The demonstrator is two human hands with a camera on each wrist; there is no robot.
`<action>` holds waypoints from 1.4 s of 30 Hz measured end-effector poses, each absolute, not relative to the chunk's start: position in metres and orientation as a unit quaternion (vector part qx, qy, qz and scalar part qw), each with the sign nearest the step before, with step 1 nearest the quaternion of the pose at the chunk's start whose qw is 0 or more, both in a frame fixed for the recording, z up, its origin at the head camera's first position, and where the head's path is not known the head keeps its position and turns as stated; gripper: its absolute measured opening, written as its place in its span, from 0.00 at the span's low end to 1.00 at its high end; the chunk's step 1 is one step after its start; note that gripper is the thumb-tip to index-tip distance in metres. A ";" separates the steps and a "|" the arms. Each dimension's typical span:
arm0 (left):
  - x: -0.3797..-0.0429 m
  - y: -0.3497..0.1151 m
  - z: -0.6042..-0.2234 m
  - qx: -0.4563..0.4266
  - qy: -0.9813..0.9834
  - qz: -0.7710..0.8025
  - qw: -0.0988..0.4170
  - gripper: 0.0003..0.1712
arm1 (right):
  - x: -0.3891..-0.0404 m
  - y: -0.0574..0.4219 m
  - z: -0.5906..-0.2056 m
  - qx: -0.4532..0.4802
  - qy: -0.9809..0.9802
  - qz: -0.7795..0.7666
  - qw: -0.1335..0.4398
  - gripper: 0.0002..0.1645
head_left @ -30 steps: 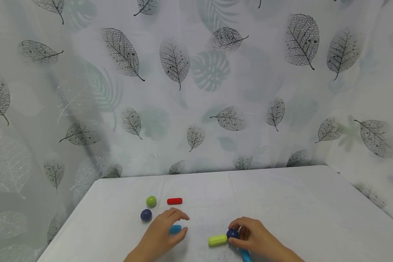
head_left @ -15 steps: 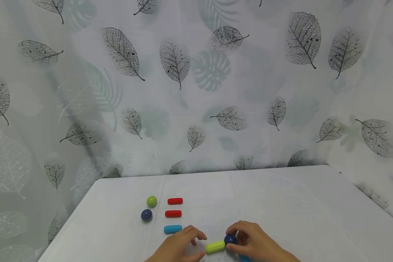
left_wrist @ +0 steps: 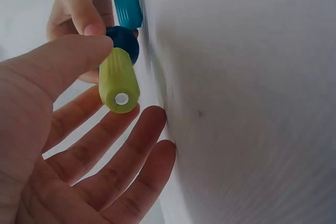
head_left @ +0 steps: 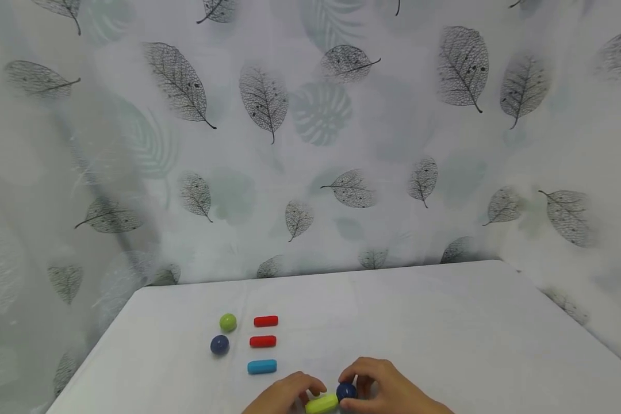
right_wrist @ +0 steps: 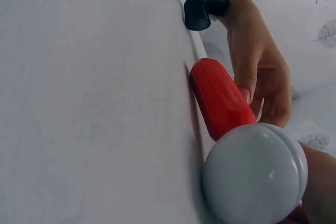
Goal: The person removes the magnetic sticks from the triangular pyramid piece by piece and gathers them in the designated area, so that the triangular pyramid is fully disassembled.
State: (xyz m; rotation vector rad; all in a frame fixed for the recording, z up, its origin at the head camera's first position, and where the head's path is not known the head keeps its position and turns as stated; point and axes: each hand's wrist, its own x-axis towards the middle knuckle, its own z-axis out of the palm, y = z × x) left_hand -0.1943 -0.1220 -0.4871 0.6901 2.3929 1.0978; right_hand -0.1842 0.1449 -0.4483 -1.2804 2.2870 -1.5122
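In the head view my left hand [head_left: 284,395] is at the lower middle, fingers bent over a yellow-green grooved stick [head_left: 322,403]. The left wrist view shows its thumb on this stick [left_wrist: 118,80], fingertips under it. A dark blue ball [head_left: 347,391] meets the stick's far end; my right hand [head_left: 385,391] pinches this ball between thumb and fingers. Beyond the ball [left_wrist: 126,45] a blue stick [left_wrist: 126,1] extends upward in the left wrist view. The right wrist view shows a red stick [right_wrist: 220,98] against a grey ball [right_wrist: 254,174], both largely hidden from the head view.
Farther left on the white table [head_left: 419,322] lie a green ball [head_left: 228,322], another dark blue ball [head_left: 219,345], two red sticks [head_left: 266,321] and a blue stick [head_left: 261,366]. A leaf-patterned curtain [head_left: 300,144] hangs behind the table's back edge.
My left hand has moved right and nearer, from above the loose sticks to the yellow-green stick. My right hand has brought the blue ball and its attached sticks slightly nearer and left.
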 end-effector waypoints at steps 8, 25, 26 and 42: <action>-0.197 -0.115 -0.497 0.257 0.848 0.394 0.245 0.19 | -0.184 0.143 -0.453 -0.500 0.710 -0.494 0.050 0.15; -0.198 -0.117 -0.501 0.284 0.838 0.402 0.233 0.18 | -0.187 0.139 -0.457 -0.514 0.699 -0.493 0.070 0.18; -0.199 -0.117 -0.501 0.292 0.838 0.399 0.232 0.17 | -0.187 0.139 -0.457 -0.514 0.700 -0.492 0.070 0.18; -0.168 -0.136 -0.419 0.266 0.858 0.384 0.214 0.10 | -0.186 0.139 -0.456 -0.489 0.719 -0.489 0.066 0.13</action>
